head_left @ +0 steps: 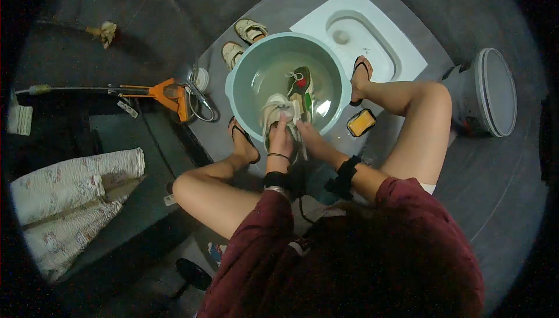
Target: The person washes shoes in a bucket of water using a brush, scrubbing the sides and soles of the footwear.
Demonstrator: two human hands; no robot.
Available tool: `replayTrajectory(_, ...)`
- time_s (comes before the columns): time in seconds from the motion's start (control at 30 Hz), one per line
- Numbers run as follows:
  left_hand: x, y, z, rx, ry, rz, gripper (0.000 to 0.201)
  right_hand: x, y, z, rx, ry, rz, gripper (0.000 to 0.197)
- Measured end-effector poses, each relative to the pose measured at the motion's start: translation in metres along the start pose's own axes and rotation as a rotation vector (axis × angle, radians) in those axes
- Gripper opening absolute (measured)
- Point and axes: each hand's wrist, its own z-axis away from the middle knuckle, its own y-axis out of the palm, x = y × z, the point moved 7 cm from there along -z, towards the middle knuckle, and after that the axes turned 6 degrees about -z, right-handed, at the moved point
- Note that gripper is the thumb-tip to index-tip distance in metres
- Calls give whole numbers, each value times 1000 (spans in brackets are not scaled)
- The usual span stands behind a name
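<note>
Here in the head view, the left hand [281, 141] grips a pale shoe [271, 109] over the green basin [243, 79], the right hand [312, 139] close beside it, its grip too unclear to call. Looks like mid-wash, and the next move calls for a steady hold; cloudy water [265, 75] and a dark shoe [299, 87] fill the basin, a yellow block [362, 122] the black tray [351, 127].
</note>
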Motion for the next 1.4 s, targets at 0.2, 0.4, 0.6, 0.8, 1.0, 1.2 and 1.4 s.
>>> replayTrajectory(0.2,-16,7,-10,313,108,-298,33,53,6,39,-127,271,-369,31)
replayTrajectory(0.4,-100,37,4,196,-116,237,38,123,-33,19,-268,56,-538,26)
replayTrajectory(0.6,-212,71,29,366,654,-2,43,160,-62,9,-226,-80,-658,26)
replayTrajectory(0.8,-208,20,16,295,341,463,46,160,-72,13,-237,-82,-627,28)
replayTrajectory(1.0,-181,-2,28,140,212,856,48,164,-72,14,-187,-133,-514,27)
replayTrajectory(1.2,-163,15,51,264,-56,872,45,165,-74,21,-278,-112,-299,28)
replayTrajectory(1.4,-112,27,57,312,7,611,34,165,-56,55,-155,-105,62,35)
